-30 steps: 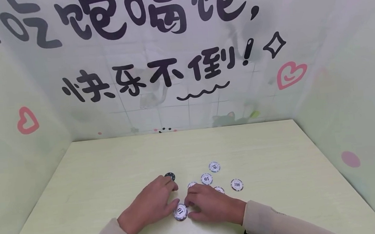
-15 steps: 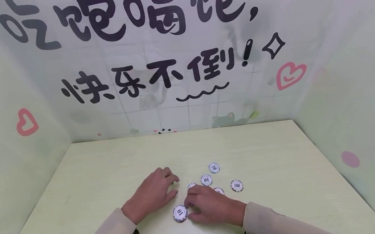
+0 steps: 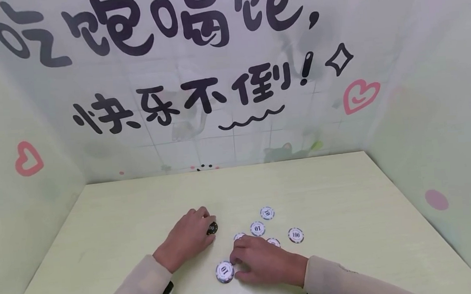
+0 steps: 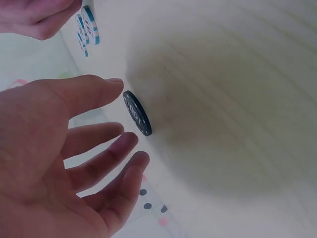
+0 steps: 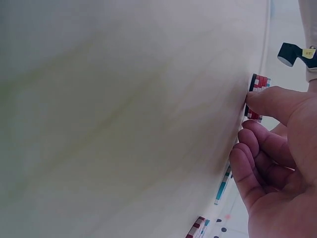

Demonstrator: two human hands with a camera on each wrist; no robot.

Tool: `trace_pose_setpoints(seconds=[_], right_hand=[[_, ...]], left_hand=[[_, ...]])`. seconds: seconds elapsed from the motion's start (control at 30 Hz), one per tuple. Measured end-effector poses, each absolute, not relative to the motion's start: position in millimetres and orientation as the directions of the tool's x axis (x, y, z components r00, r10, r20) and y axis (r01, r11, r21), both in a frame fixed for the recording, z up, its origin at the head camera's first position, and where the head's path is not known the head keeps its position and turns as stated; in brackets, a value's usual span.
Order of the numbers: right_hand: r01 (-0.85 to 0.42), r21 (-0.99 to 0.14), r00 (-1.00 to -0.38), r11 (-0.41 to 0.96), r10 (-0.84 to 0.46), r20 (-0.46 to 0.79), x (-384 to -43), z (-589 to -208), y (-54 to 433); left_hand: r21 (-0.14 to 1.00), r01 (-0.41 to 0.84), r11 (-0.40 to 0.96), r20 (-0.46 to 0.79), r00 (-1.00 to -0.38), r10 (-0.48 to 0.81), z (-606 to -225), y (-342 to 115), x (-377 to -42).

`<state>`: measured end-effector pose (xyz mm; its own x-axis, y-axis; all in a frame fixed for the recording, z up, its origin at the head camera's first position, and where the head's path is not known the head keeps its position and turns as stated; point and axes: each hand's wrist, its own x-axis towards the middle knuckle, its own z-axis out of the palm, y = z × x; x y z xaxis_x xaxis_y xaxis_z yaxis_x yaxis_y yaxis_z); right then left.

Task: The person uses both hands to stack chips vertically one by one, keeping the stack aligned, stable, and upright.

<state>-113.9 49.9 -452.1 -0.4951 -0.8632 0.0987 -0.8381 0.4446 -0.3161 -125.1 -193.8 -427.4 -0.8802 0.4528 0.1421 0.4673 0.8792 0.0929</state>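
Beige sleeves (image 3: 132, 288) cover both forearms: the left runs obliquely from bottom left, the right enters from bottom right at a shallower slant. Left hand (image 3: 186, 239): palm turned inward, thumb and bent fingers spread around a black chip (image 3: 212, 228), no grip formed; the chip lies on the pale table (image 3: 121, 214), just beyond the thumb tip in the left wrist view. Right hand (image 3: 266, 260): fingers loosely curled, thumb extended, grasping nothing, fingertips just beside a chip stack (image 3: 224, 272) topped by a white "10". Whether they touch it cannot be told. Beyond the right hand: two white "10" chips (image 3: 257, 229), two partly hidden white chips (image 3: 273, 243) and, farther right, a white "100" chip (image 3: 296, 235).
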Motion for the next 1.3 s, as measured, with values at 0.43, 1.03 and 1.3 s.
trace_pose_setpoints(seconds=[0.43,1.03,1.3], right_hand=[[-0.836,-0.32,-0.495,0.445,-0.864,0.09,-112,-455,49],[-0.839,-0.288,-0.502,0.462,-0.861,0.083,-110,-451,49],[-0.842,-0.288,-0.497,0.456,-0.863,0.087,-111,-449,49]], left_hand=[[0.167,0.371,0.913,0.069,-0.929,0.365,-429,-195,-123],[0.168,0.33,0.929,0.011,-0.943,0.333,-429,-199,-115],[0.182,0.383,0.906,0.088,-0.924,0.373,-428,-200,-112]])
